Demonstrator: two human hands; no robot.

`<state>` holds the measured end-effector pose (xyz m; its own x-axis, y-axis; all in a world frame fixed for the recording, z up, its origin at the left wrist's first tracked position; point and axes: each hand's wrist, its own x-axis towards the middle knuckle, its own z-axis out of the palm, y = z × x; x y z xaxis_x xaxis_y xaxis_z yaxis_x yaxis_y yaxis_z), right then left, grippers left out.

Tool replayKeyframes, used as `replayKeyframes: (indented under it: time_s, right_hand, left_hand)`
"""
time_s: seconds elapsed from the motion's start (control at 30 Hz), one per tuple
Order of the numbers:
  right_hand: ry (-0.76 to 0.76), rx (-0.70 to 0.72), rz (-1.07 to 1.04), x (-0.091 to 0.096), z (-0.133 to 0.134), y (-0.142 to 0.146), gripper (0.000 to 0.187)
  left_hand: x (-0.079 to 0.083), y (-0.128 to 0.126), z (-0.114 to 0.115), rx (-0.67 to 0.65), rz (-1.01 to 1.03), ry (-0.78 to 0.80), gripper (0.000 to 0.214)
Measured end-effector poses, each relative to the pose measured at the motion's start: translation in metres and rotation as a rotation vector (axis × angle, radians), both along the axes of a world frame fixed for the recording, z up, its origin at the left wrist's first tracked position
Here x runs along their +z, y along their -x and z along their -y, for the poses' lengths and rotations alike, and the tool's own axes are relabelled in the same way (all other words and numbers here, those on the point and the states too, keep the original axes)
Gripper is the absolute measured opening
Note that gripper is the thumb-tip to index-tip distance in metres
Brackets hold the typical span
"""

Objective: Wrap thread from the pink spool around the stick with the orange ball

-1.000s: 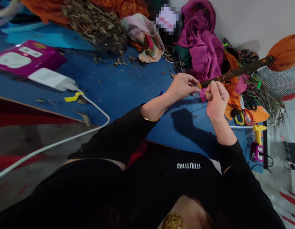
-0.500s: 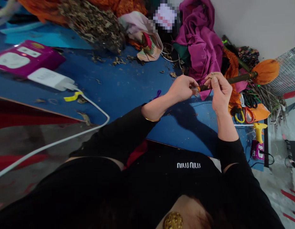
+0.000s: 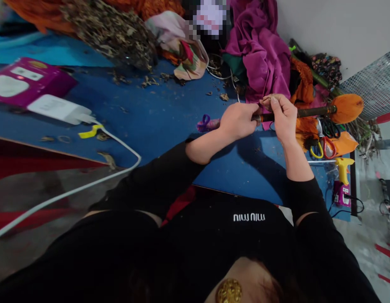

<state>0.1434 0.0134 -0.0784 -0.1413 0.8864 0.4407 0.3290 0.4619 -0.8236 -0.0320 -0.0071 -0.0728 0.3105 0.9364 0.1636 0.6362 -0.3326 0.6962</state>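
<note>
My left hand (image 3: 239, 120) is closed around the near part of a dark brown stick (image 3: 317, 111) with orange bands. A rounded orange cloth-like head (image 3: 348, 108) tops the stick's far right end. My right hand (image 3: 283, 119) pinches over the stick, thumb against forefinger, with a thin strand or strip that I cannot clearly make out at its fingertips. Left of my left hand, a pinkish wrapped piece with a purple loop (image 3: 205, 123) sticks out; whether it joins the stick is hidden by the hand.
Magenta cloth (image 3: 264, 54), patterned cloth (image 3: 191, 63) and dried plant matter (image 3: 119, 38) lie along the back of the blue table (image 3: 169, 101). Scissors (image 3: 322, 147) and a yellow glue gun (image 3: 343, 168) are at right. A purple power strip (image 3: 52, 82) with a white cable stands at left.
My right hand has moved slightly left, closer to my left hand. The stick lies a little further left and lower. More of the pinkish piece shows beside my left wrist.
</note>
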Motion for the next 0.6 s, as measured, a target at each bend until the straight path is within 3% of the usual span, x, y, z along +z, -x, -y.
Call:
replayKeyframes:
  time_s: [0.1, 0.2, 0.6]
  right_hand:
    - [0.010, -0.002, 0.030, 0.000, -0.001, -0.002, 0.055]
    - [0.032, -0.031, 0.051, -0.001, -0.001, -0.003, 0.054]
    - [0.152, -0.034, -0.089, 0.001, -0.001, 0.004, 0.059]
  left_hand:
    - [0.009, -0.002, 0.007, 0.041, -0.218, -0.022, 0.047]
    - [0.015, -0.003, 0.012, 0.006, -0.297, -0.048, 0.057]
    - [0.002, 0.001, 0.005, -0.054, -0.216, -0.116, 0.038]
